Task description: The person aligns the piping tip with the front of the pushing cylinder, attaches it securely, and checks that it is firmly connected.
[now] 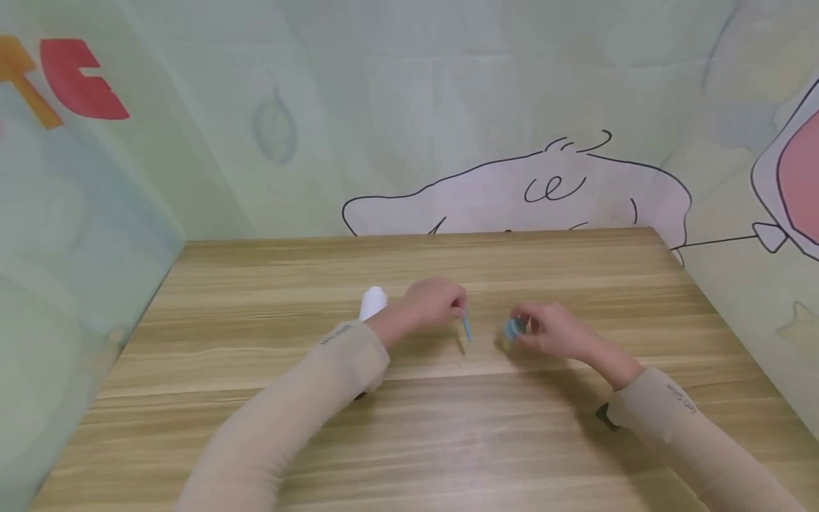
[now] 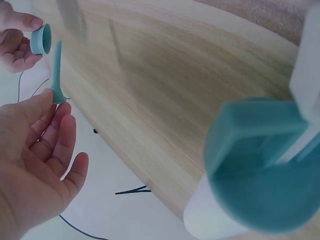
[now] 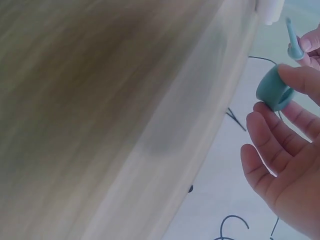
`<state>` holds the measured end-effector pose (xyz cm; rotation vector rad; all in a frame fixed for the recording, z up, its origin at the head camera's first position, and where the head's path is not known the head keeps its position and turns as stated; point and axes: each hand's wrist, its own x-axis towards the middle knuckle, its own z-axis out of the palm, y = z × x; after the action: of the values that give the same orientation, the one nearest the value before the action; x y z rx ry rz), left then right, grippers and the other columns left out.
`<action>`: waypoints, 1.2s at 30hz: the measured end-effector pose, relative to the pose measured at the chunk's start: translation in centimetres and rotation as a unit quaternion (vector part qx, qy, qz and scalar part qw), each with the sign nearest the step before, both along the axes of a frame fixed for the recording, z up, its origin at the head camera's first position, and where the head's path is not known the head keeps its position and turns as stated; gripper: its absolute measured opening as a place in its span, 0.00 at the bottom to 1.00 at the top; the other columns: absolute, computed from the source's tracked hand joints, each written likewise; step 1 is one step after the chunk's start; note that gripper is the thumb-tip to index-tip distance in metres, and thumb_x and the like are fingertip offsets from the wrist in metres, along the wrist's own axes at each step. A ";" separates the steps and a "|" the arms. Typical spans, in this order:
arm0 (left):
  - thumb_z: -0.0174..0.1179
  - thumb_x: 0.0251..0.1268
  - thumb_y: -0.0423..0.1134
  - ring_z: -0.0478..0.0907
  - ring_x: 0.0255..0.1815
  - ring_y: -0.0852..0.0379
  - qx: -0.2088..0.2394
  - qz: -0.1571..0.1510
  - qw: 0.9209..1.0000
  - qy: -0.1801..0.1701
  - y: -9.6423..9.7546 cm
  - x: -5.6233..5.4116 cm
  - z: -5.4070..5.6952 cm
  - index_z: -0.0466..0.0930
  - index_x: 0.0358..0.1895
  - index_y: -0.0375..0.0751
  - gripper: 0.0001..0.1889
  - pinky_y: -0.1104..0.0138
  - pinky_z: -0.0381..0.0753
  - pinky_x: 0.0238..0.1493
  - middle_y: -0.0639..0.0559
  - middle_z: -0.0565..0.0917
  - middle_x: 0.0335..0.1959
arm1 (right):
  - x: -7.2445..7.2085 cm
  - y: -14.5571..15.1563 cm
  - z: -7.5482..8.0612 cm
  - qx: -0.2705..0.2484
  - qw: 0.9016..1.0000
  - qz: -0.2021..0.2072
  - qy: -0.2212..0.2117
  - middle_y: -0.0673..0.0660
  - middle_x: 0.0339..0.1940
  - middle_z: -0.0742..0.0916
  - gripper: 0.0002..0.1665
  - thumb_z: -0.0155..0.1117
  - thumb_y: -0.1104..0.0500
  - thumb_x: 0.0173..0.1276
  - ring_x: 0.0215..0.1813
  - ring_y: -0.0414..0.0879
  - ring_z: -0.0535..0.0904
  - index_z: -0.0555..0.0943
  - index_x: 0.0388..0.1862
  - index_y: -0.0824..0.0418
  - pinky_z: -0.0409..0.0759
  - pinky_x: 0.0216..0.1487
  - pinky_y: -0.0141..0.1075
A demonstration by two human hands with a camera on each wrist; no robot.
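Observation:
My left hand (image 1: pixel 435 300) pinches a thin teal stick with a flared base (image 2: pixel 57 67) between thumb and fingers. Held above the table, the stick points away from the palm. Just to the right, my right hand (image 1: pixel 555 331) grips a short, hollow teal cap-like ring (image 3: pixel 271 89) by its rim. A small gap separates the stick from the ring. Beside my left forearm is a white bottle-shaped thing (image 1: pixel 374 303), its lower part hidden by the sleeve. Close to the left wrist camera sits a blurred, hollow teal piece (image 2: pixel 250 170) with a white part across it; its kind is unclear.
The wooden table (image 1: pixel 448 441) runs back to a printed cloth backdrop (image 1: pixel 409 128) with cartoon drawings. More backdrop hangs along the left and right sides. Both sleeved forearms reach in from the near edge.

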<state>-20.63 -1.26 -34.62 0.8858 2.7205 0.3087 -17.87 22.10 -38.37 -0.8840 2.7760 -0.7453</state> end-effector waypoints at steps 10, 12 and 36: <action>0.54 0.60 0.45 0.75 0.33 0.64 0.083 0.043 0.995 0.026 -1.5 0.6 0.3 0.78 0.31 0.49 0.06 0.72 0.73 0.34 0.59 0.82 0.34 | 0.4 -1.7 0.7 -0.075 0.996 -0.012 0.039 0.51 0.33 0.83 0.17 0.65 0.65 0.52 0.33 0.43 0.76 0.74 0.41 0.60 0.76 0.31 0.34; 0.54 0.59 0.46 0.74 0.32 0.64 0.100 0.057 0.993 0.035 -1.7 0.9 0.4 0.78 0.30 0.50 0.06 0.73 0.73 0.32 0.59 0.81 0.33 | 0.6 -2.0 0.8 -0.095 0.995 -0.013 0.038 0.52 0.34 0.83 0.17 0.65 0.66 0.51 0.33 0.43 0.77 0.74 0.41 0.61 0.77 0.34 0.38; 0.57 0.56 0.45 0.75 0.30 0.63 0.249 0.168 0.946 0.120 -3.1 4.2 -0.5 0.80 0.30 0.47 0.07 0.74 0.74 0.30 0.58 0.81 0.28 | 1.4 -5.8 0.9 -0.261 0.964 -0.045 -0.021 0.59 0.33 0.82 0.17 0.66 0.68 0.50 0.33 0.37 0.76 0.73 0.40 0.67 0.78 0.35 0.32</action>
<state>-16.39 -4.39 -35.17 0.5868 3.0754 1.0590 -16.50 16.34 -37.47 -0.7985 2.6296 -1.5364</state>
